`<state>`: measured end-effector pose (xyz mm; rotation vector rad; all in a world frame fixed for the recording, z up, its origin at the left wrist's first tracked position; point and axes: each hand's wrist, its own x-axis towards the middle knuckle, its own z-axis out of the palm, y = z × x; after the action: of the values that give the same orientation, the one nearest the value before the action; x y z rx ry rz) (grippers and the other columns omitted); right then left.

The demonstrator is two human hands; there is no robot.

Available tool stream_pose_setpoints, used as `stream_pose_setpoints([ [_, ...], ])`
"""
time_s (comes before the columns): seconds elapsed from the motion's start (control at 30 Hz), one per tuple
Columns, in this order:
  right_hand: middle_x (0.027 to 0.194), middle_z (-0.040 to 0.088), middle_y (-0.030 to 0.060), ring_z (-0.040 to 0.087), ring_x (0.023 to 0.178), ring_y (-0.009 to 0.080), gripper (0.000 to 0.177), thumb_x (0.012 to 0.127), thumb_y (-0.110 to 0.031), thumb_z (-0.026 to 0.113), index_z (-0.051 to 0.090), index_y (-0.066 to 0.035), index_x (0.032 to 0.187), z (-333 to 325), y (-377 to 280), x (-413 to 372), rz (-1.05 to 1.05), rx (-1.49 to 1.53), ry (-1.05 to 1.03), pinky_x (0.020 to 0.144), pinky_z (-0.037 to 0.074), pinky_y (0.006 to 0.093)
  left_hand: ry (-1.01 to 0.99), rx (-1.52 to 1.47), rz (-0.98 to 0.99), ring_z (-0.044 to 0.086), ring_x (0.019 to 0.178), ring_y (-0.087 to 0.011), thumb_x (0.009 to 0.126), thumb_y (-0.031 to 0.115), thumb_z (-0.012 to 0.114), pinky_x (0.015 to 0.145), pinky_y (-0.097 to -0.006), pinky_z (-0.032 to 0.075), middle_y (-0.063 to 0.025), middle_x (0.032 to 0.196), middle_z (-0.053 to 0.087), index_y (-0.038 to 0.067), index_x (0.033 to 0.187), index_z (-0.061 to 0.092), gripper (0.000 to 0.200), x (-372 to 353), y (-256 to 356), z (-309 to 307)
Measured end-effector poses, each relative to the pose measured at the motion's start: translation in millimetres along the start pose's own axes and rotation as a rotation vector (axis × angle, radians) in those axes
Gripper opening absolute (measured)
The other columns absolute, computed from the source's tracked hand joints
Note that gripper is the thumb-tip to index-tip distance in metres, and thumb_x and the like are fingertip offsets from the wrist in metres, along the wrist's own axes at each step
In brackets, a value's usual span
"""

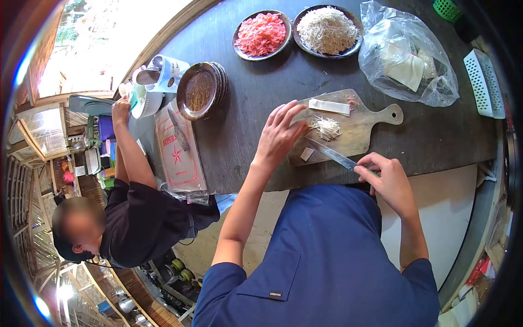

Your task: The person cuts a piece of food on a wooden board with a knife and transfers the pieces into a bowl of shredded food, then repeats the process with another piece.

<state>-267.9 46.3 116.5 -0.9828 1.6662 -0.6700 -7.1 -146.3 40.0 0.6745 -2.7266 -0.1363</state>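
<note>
My right hand (385, 179) is closed round the handle of a knife (340, 158). The blade lies slantwise over the near part of a wooden cutting board (357, 131), its tip pointing to the left. My left hand (279, 135) hovers at the board's left edge with its fingers apart and nothing visible in them. Beside its fingertips is a small heap of thin pale shreds (327, 128). Behind the heap rests a flat cream-coloured strip (329, 107), and a small pale square piece (306, 154) sits near the board's front left corner.
Bowls of pink pieces (261, 34) and pale shreds (328, 30) stand at the back, beside a clear plastic bag (408, 60). Stacked brown plates (199, 90), a printed packet (180, 147) and another person (147, 218) are at left. A white basket (484, 82) is at right.
</note>
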Motion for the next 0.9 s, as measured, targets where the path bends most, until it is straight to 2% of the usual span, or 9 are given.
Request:
stream_pose_setpoints([
  [0.17, 0.076, 0.076, 0.0155, 0.069, 0.051, 0.024, 0.025, 0.101, -0.027, 0.077, 0.076, -0.003, 0.109, 12.6, 5.8, 10.4, -0.075, -0.116, 0.029, 0.056, 0.052, 0.0374, 0.068, -0.136, -0.209, 0.05, 0.148, -0.0328, 0.093, 0.016, 0.081, 0.12, -0.0474, 0.043, -0.0071, 0.149, 0.061, 0.01, 0.1, 0.076, 0.011, -11.4, -6.1, -5.9],
  [0.3, 0.076, 0.076, 0.0153, 0.071, 0.053, 0.0269, 0.025, 0.101, -0.027, 0.077, 0.076, -0.003, 0.11, 15.1, 8.5, 10.1, -0.07, -0.14, 0.184, 0.057, 0.053, 0.0398, 0.069, -0.192, -0.255, 0.05, 0.148, -0.0335, 0.092, 0.014, 0.082, 0.119, -0.0475, 0.043, -0.0073, 0.149, 0.06, 0.009, 0.101, 0.075, 0.012, -18.8, -3.7, -13.9],
  [0.43, 0.08, 0.077, 0.0151, 0.074, 0.061, 0.0258, 0.022, 0.101, -0.025, 0.077, 0.076, -0.005, 0.11, 16.4, 6.4, 1.9, -0.071, -0.04, 0.154, 0.06, 0.054, 0.0391, -0.009, -0.216, -0.171, 0.052, 0.146, -0.0315, 0.091, 0.015, 0.082, 0.118, -0.0465, 0.045, -0.0071, 0.148, 0.061, 0.011, 0.103, 0.076, 0.013, -15.8, 7.1, -12.3],
  [0.5, 0.09, 0.078, 0.0125, 0.076, 0.073, 0.0252, 0.02, 0.101, -0.02, 0.076, 0.078, -0.01, 0.119, 19.5, 16.1, -0.9, -0.268, -0.177, 0.222, 0.065, 0.056, 0.0382, 0.001, -0.211, -0.147, 0.054, 0.145, -0.0307, 0.091, 0.015, 0.082, 0.118, -0.0459, 0.045, -0.0066, 0.145, 0.063, 0.011, 0.104, 0.077, 0.014, -15.3, 9.0, -10.6],
  [0.53, 0.09, 0.078, 0.0125, 0.076, 0.073, 0.0252, 0.02, 0.101, -0.02, 0.076, 0.078, -0.01, 0.119, 20.9, 15.1, -3.3, -0.266, -0.183, 0.221, 0.065, 0.056, 0.0382, 0.071, -0.182, -0.16, 0.057, 0.139, -0.0302, 0.092, 0.016, 0.081, 0.115, -0.0457, 0.046, -0.0066, 0.14, 0.065, 0.011, 0.104, 0.076, 0.014, -15.3, 8.2, -10.7],
  [0.6, 0.1, 0.078, 0.0092, 0.075, 0.08, 0.026, 0.029, 0.101, -0.016, 0.074, 0.078, -0.017, 0.13, 26.9, 10.5, -8.2, -0.448, -0.303, 0.303, 0.07, 0.057, 0.0391, 0.139, -0.156, -0.172, 0.061, 0.134, -0.0298, 0.092, 0.017, 0.08, 0.111, -0.0456, 0.047, -0.0066, 0.135, 0.067, 0.011, 0.104, 0.076, 0.014, -19.8, 9.8, -9.3],
  [0.63, 0.103, 0.077, 0.0067, 0.074, 0.077, 0.0277, 0.038, 0.101, -0.013, 0.073, 0.076, -0.022, 0.137, 28.9, 9.6, -11.4, -0.416, -0.384, 0.3, 0.07, 0.057, 0.0409, 0.188, -0.107, -0.278, 0.064, 0.126, -0.0293, 0.092, 0.014, 0.081, 0.107, -0.0449, 0.049, -0.005, 0.128, 0.07, 0.012, 0.105, 0.078, 0.014, -28.8, 14.8, -7.8],
  [0.7, 0.1, 0.076, 0.0066, 0.073, 0.076, 0.0277, 0.038, 0.1, -0.013, 0.073, 0.076, -0.022, 0.137, 30.6, 5.3, -12.4, -0.414, -0.421, 0.294, 0.069, 0.057, 0.0414, 0.225, -0.039, -0.386, 0.068, 0.112, -0.0283, 0.092, 0.012, 0.082, 0.098, -0.0442, 0.052, -0.0044, 0.119, 0.072, 0.011, 0.107, 0.08, 0.015, -40.1, 29.7, -7.1],
  [0.9, 0.091, 0.072, 0.0066, 0.073, 0.074, 0.0283, 0.042, 0.1, -0.012, 0.072, 0.074, -0.023, 0.14, 34.1, -1.2, -1.2, -0.456, -0.529, 0.258, 0.068, 0.058, 0.0426, 0.21, -0.049, -0.456, 0.065, 0.121, -0.0304, 0.094, 0.019, 0.082, 0.102, -0.0446, 0.05, -0.008, 0.129, 0.068, 0.009, 0.118, 0.079, 0.026, -44.3, 73.1, 6.1],
])
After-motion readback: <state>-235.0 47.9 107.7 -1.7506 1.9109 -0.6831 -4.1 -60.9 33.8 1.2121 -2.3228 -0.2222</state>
